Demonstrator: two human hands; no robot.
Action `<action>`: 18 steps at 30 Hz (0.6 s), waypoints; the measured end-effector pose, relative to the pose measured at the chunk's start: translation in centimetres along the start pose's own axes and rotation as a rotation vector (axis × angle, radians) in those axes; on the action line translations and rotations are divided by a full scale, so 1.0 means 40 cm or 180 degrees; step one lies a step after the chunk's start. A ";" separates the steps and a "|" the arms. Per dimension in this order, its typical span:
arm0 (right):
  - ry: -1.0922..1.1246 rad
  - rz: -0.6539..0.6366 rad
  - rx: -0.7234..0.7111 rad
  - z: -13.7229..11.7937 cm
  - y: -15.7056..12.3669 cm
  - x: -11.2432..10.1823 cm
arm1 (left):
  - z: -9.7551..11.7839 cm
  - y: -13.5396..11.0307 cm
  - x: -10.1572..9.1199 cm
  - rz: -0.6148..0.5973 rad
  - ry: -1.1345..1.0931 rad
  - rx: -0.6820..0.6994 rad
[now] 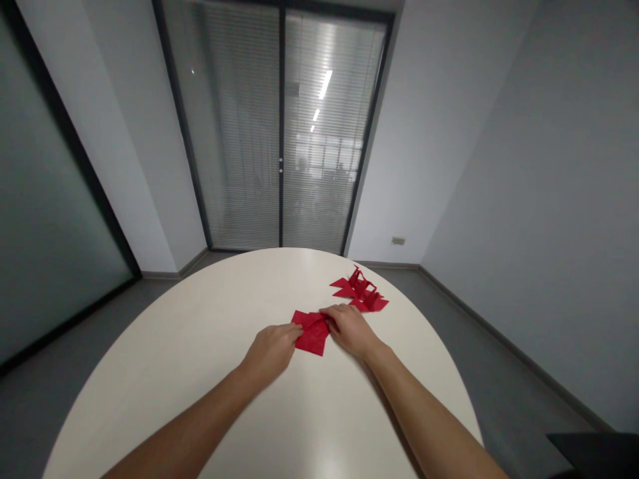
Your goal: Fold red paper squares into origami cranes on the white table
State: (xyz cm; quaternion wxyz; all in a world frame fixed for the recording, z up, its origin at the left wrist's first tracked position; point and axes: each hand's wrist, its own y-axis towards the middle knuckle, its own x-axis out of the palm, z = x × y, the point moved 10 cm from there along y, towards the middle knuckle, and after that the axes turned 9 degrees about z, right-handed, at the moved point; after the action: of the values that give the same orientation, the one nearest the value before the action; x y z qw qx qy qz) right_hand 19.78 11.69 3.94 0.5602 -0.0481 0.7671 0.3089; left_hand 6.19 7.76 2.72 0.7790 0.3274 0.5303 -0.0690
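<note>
A red paper square, partly folded, lies on the white round table in front of me. My left hand rests on its left edge with the fingers curled and pressed down on the paper. On the paper's right upper corner my right hand pinches a fold, fingers together. Just beyond the right hand lie several finished red folded paper figures, some with points sticking up.
The table's far rim curves close behind the paper figures. Beyond it are a grey floor, a glass double door with blinds, and grey walls. A dark object shows at the bottom right corner.
</note>
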 end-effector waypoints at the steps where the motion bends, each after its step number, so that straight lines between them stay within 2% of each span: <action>1: -0.0079 0.0015 0.0046 0.007 0.003 -0.003 | 0.001 0.000 -0.001 -0.0024 -0.0013 -0.0003; 9: -0.0413 0.0010 0.0093 0.007 0.017 -0.021 | 0.002 -0.003 -0.016 -0.0272 -0.0126 0.0015; 18: -0.0677 0.0058 0.0362 0.042 0.019 -0.056 | -0.011 -0.009 -0.003 -0.0313 0.0002 -0.0065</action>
State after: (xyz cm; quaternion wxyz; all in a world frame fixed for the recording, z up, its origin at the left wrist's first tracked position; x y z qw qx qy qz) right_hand 21.68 12.58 5.92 0.6374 0.0238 0.7200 0.2733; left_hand 5.63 7.70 2.58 0.7778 0.2930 0.5466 -0.1018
